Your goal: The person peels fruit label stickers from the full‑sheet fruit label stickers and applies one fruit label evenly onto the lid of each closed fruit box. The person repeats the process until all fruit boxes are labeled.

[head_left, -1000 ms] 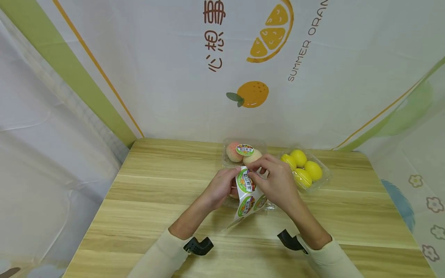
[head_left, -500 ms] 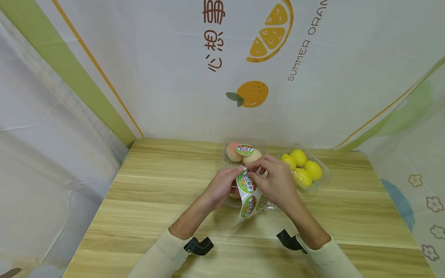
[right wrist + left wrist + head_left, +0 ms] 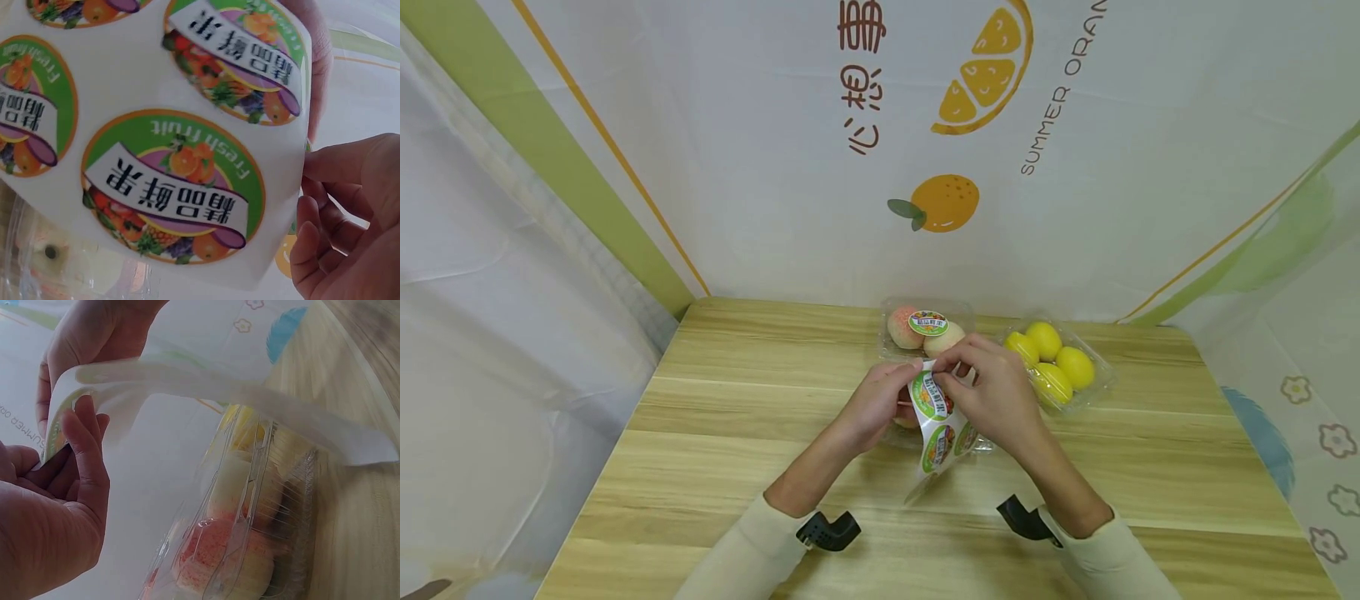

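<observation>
A bent sheet of oval fruit stickers hangs between both hands above the table. My left hand grips its upper left edge. With thumb and forefinger, my right hand pinches the sheet's upper edge; in the right wrist view those fingertips meet at the edge beside a green-rimmed sticker. Whether a sticker is lifted there I cannot tell. Under the sheet lies a clear plastic box with peaches, partly hidden in the head view by the sheet and hands.
Behind the hands, a second clear box of peaches carries an oval sticker on its lid. To the right stands a clear box of lemons. The wooden table ends at a printed curtain at the back.
The sheet's free lower end has swung slightly to the right. Both hands stay in nearly the same place, still holding the sheet.
</observation>
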The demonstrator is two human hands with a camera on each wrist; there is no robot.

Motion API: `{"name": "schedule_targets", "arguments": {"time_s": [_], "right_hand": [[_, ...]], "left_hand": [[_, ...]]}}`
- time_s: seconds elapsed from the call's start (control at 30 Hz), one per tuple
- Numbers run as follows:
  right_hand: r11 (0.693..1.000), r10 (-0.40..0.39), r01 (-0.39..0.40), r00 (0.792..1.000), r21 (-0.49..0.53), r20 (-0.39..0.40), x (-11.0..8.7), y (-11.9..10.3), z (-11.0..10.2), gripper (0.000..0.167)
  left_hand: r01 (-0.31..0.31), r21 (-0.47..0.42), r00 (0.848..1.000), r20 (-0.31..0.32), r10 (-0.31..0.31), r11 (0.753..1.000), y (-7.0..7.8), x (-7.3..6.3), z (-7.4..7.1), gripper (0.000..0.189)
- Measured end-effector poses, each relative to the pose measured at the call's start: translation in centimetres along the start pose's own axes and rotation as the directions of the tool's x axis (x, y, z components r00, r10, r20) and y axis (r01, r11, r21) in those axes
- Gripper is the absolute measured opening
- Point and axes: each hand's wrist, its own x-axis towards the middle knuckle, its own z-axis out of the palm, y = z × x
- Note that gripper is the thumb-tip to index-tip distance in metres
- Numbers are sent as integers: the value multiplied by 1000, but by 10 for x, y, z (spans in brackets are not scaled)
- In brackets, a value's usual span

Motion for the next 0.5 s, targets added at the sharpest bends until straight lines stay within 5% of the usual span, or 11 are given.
{"name": "schedule_targets", "arguments": {"time_s": [0.5], "right_hand": [[999,19,-25,993,49,115,1,3,-5,20]], "left_hand": [[13,8,1000,8,-13,1000,1,-1,0,56]]}}
